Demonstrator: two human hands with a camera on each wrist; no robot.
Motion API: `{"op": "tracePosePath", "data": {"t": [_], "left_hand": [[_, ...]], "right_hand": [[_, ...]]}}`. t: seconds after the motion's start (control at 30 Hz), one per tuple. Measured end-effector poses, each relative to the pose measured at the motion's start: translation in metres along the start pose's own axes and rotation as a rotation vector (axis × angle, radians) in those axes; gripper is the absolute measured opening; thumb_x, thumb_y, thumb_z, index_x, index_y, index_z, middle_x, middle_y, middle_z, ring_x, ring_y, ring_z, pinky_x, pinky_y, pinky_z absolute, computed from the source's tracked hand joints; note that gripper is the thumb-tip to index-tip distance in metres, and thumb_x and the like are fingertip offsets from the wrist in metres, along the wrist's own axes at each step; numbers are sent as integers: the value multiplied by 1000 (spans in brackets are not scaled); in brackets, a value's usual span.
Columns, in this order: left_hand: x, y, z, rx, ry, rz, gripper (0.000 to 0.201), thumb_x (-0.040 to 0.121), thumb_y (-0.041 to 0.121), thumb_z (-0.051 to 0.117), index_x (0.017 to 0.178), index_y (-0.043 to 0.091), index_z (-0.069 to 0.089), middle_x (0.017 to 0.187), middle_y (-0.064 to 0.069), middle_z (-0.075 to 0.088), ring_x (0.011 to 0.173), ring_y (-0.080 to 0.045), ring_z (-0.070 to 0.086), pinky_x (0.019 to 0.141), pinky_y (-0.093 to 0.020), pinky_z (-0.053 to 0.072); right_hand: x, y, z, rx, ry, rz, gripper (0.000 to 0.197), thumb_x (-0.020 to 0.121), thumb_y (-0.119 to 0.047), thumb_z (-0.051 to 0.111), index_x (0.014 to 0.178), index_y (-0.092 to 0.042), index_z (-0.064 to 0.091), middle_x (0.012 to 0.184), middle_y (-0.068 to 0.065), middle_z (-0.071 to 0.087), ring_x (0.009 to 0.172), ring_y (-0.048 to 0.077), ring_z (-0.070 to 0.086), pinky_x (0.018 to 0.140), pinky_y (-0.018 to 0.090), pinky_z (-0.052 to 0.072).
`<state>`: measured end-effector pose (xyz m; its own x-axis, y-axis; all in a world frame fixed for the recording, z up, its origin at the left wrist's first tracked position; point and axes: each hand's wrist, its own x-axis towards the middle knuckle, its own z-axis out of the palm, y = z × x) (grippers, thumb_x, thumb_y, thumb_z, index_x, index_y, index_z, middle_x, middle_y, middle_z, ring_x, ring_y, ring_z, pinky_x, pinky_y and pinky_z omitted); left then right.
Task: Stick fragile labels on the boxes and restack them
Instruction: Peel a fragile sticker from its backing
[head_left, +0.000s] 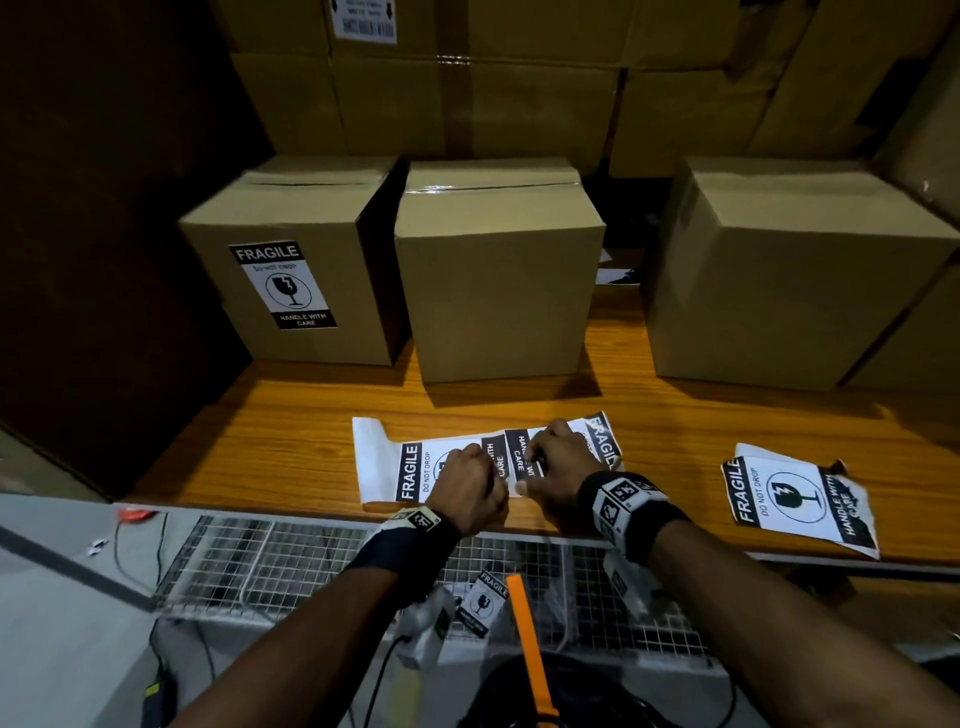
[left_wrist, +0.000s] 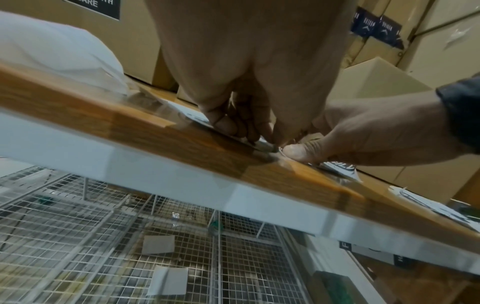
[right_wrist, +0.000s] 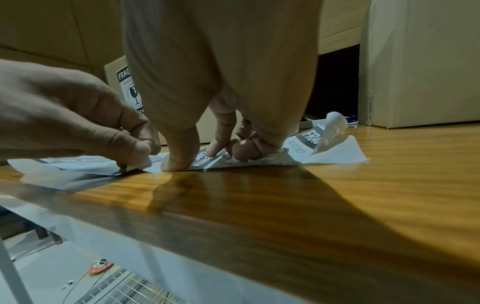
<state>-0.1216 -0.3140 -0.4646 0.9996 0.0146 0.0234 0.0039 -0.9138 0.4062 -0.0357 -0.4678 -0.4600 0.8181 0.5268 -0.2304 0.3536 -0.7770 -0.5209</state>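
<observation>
Head view first: label strip (head_left: 415, 467) lies flat near the front edge of the wooden desk (head_left: 291, 415), printed with black-and-white FRAGILE labels side by side. The left hand (head_left: 467, 486) sits on the strip's middle with its fingers curled under, and the right hand (head_left: 563, 462) presses down on the strip just beside it, fingers bent, thumb tip on the paper at the near edge. Three cardboard boxes stand behind the strip: the left box (head_left: 306, 260) carries a fragile label (head_left: 283, 286) on its front face, the middle box (head_left: 498, 291) has a bare front, and the right box (head_left: 795, 280) stands well apart to the right. A loose label sheet (head_left: 800, 501) lies on the desk to the right of the hands. A wire mesh rack (head_left: 291, 551) shows below the desk's front edge.

Left wrist view: the left hand (left_wrist: 249, 86) has its fingertips (left_wrist: 255, 133) curled tight and pinched on the edge of the strip at the desk's front edge; the right hand's thumb (left_wrist: 301, 151) presses the paper right next to them.

Right wrist view: the right hand (right_wrist: 221, 82) pins the strip (right_wrist: 246, 160) with its thumb and bent fingers, gripping nothing. The left hand (right_wrist: 78, 115) pinches a lifted corner of paper between thumb and forefinger. At the strip's far end a label corner (right_wrist: 332, 127) curls upward.
</observation>
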Motion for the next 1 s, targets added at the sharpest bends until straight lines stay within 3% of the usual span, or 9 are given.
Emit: {"op": "tracePosePath", "data": {"t": [0.1,0.23,0.37,0.47,0.67,0.83,1.0], "left_hand": [[-2,-3,4,-59,42,-27,21,90,14,57,74,0,60,84,-22,57,82,-39,55,74,-41,36],[-5,-5,4,-152,57,-96,26,88,20,54,73,-1,61,84,-21,57,82,-35,55,74,-39,39],[-7,-4,2,-189,90,-142,22,89,14,59,72,1,64,83,-15,57,83,-30,55,70,-29,31],[-8,-7,4,-213,115,-158,23,89,13,60,69,1,64,81,-15,57,83,-30,56,69,-26,28],[-12,-6,6,-189,135,-162,24,91,16,59,73,1,64,86,-19,61,86,-32,56,77,-36,37],[-15,-9,6,-182,114,-121,20,95,24,61,83,7,62,92,-16,60,92,-32,52,78,-38,33],[-17,-10,6,-252,108,-100,20,91,29,67,78,15,61,88,-10,60,91,-30,54,78,-37,37]], "right_hand": [[0,-1,-1,8,4,20,36,75,-35,82,97,-22,55,114,-4,35,106,20,43,98,42,43],[2,-2,-3,-2,-14,39,37,73,-35,83,97,-23,57,113,-3,35,105,20,42,98,40,43],[7,-4,-7,-29,-52,29,31,79,-37,77,99,-19,62,114,2,37,109,26,49,94,36,44],[10,-8,-5,-60,-45,32,33,82,-46,74,93,-20,58,117,6,40,107,28,51,95,38,45],[12,-9,-2,-63,-21,57,34,79,-39,79,93,-18,56,116,6,40,105,28,48,94,38,45],[12,-5,-1,-37,0,42,27,81,-29,77,98,-16,61,114,4,39,104,26,49,93,35,45],[12,-3,-3,-17,-1,26,17,83,-20,76,94,-19,63,109,1,37,99,24,55,93,33,47]]}}
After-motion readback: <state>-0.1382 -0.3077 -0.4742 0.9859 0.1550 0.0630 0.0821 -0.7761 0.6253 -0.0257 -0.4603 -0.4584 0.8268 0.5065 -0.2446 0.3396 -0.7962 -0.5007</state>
